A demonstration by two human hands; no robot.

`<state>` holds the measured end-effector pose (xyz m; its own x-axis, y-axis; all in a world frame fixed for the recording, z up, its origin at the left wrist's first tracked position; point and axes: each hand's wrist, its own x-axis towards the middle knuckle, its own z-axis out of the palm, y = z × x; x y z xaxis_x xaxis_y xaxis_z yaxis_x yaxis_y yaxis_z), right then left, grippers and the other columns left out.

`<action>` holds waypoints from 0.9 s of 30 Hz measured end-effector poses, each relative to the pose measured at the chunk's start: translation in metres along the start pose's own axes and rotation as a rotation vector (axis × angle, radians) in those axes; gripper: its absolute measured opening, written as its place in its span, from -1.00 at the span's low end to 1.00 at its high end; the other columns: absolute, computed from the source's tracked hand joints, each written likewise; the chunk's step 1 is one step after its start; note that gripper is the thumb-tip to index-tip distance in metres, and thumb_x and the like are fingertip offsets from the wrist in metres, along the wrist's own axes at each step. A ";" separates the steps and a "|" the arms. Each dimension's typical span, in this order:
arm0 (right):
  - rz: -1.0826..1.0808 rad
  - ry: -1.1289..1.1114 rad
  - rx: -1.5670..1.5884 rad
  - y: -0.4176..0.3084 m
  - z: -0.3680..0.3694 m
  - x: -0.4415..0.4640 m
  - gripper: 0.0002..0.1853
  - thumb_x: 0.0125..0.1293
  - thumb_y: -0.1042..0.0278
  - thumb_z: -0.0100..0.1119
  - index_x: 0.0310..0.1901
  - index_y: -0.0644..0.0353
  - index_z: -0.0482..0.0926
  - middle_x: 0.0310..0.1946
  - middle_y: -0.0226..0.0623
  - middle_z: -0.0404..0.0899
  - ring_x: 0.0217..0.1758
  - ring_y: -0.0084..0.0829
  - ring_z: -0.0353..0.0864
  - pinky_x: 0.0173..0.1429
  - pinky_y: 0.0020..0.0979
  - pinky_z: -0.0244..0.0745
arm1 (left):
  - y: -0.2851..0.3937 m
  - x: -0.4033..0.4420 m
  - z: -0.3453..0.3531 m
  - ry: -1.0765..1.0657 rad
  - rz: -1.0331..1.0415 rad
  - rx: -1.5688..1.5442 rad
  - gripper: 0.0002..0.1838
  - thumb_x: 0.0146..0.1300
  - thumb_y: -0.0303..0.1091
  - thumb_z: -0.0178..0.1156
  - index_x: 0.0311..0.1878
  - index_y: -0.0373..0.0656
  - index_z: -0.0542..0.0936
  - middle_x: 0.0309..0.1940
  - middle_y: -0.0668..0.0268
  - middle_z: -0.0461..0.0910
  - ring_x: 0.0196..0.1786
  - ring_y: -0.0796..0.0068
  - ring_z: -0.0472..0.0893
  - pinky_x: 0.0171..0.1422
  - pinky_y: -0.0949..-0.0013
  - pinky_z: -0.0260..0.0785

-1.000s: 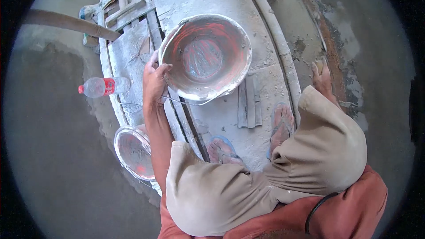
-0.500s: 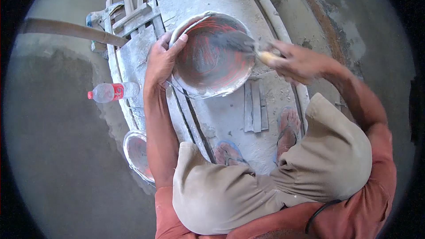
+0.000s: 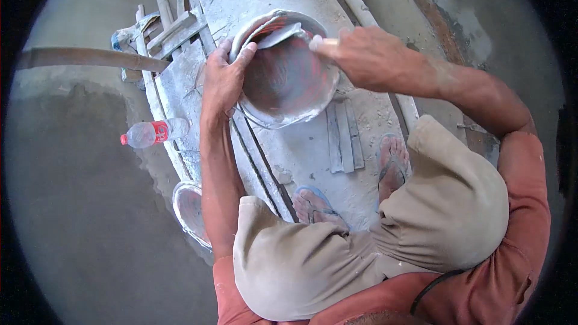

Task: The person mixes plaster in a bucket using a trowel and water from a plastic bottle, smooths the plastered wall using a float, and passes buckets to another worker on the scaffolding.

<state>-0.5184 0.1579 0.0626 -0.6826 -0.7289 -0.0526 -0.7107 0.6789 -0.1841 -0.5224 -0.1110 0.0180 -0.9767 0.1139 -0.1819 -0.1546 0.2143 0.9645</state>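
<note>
A bucket point(image 3: 286, 121) with a reddish inside, smeared with grey mortar, is tipped so its mouth faces me above the plank platform. My left hand point(image 3: 224, 78) is closed on its left rim, thumb over the edge. In my right hand point(image 3: 376, 60), fingers wrapped round the pale handle, is a trowel point(image 3: 280, 35). Its grey blade lies inside the bucket against the upper wall, with the tip close to my left thumb. Part of the handle is hidden by my fingers.
Flat strips point(image 3: 345, 138) lie on the dusty platform point(image 3: 304, 156) near my sandalled feet. To the left are a plastic bottle point(image 3: 150, 133) with a red cap and a second bucket point(image 3: 180, 206). A bamboo pole point(image 3: 90, 58) juts in from the left.
The trowel has swung from the bucket's right side to its upper left wall, blade now turned. My right hand moved up and left; the left keeps its hold on the rim.
</note>
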 end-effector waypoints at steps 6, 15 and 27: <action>-0.058 -0.236 0.099 -0.008 0.032 -0.037 -0.63 0.38 0.33 0.00 0.15 0.32 0.39 -0.31 0.12 0.61 -0.31 -0.01 0.69 -0.28 -0.12 0.56 | 0.013 -0.019 0.023 0.083 0.043 0.061 -0.51 0.35 -0.27 0.25 0.23 -0.40 0.49 0.04 0.14 0.60 0.08 0.42 0.57 0.23 0.38 0.36; 0.304 -0.390 0.716 -0.011 -0.014 -0.011 -0.60 0.47 0.18 0.00 0.20 0.24 0.33 -0.50 -0.11 0.51 -0.47 -0.23 0.62 -0.37 -0.11 0.53 | -0.005 -0.021 0.013 0.111 0.066 -0.077 -0.61 0.33 -0.29 0.26 0.13 -0.32 0.56 -0.12 0.32 0.62 -0.08 0.57 0.54 0.07 0.45 0.38; 0.131 -0.156 0.124 0.001 0.012 -0.020 -0.54 0.30 0.42 0.03 0.26 0.17 0.41 -0.47 0.03 0.64 -0.36 0.06 0.67 -0.26 0.02 0.54 | -0.014 -0.030 0.006 0.143 0.082 -0.129 -0.64 0.33 -0.33 0.27 0.12 -0.32 0.56 -0.14 0.33 0.61 -0.08 0.58 0.54 0.08 0.45 0.37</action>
<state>-0.5030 0.1721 0.0520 -0.7263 -0.6467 -0.2327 -0.5853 0.7595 -0.2840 -0.4898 -0.1111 0.0092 -0.9966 -0.0154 -0.0811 -0.0821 0.0829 0.9932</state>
